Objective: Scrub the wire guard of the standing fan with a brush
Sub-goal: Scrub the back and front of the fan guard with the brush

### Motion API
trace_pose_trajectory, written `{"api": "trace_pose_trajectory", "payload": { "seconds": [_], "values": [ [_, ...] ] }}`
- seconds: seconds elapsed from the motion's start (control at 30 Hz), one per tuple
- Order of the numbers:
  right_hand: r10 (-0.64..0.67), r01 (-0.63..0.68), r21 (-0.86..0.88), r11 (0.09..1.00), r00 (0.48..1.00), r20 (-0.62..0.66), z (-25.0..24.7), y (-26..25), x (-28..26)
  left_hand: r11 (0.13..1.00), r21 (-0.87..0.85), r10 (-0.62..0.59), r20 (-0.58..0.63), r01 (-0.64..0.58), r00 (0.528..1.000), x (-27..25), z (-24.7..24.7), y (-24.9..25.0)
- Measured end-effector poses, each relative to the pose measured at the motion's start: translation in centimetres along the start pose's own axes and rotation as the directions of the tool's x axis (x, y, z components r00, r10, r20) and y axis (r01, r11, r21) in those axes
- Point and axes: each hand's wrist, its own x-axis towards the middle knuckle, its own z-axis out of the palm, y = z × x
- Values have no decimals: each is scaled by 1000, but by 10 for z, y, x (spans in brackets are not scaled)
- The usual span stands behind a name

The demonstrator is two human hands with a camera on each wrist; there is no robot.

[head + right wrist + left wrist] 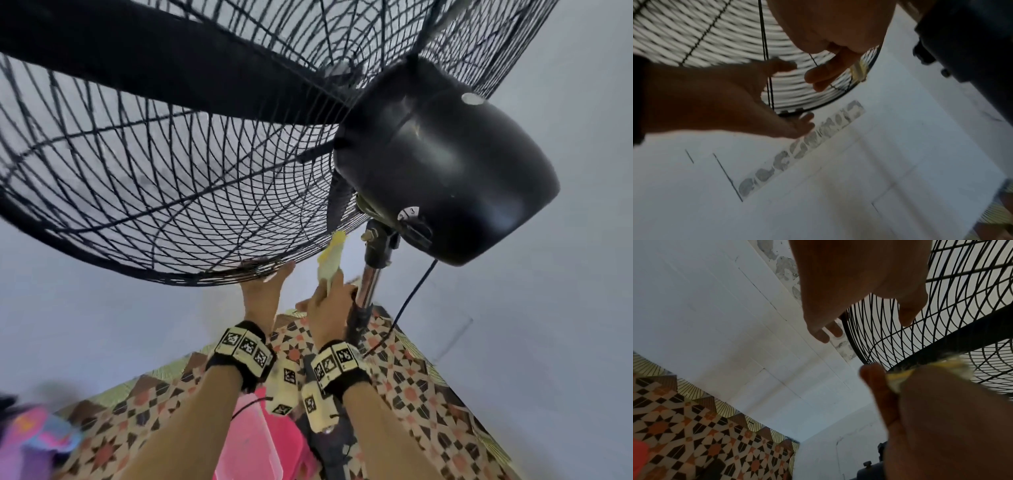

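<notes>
The fan's black wire guard [164,161] fills the upper head view, with the black motor housing [445,161] to its right. My left hand [270,274] reaches up with straight fingers and touches the guard's bottom rim. In the right wrist view the left hand [797,94] has its thumb on one side of the rim [797,112] and its fingers on the other. My right hand [329,294] grips a yellow brush [330,257]. The brush's bristle end is up against the guard's lower rear wires, near the motor. The brush [941,368] appears blurred beside the guard [951,313].
The chrome fan pole [368,284] stands just right of my right hand, and a black cord [411,294] hangs from the motor. A pink container [246,438] sits on the patterned tile floor [428,394] below my arms. White walls [85,308] lie behind the fan.
</notes>
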Motion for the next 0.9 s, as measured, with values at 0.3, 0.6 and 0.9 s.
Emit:
{"api": "trace_pose_trajectory", "payload": {
  "seconds": [0.3,0.6,0.9],
  "values": [
    [57,-41,193,980,995,-78,19,43,-3,998,40,53,39,-54,998,6,-3,-8],
    [144,-118,292,949,987,-67,52,58,-2,997,18,72,53,-73,996,9,-3,-14],
    [116,-101,219,970,992,-56,44,54,0,994,62,92,53,-95,994,13,-7,-17]
  ]
}}
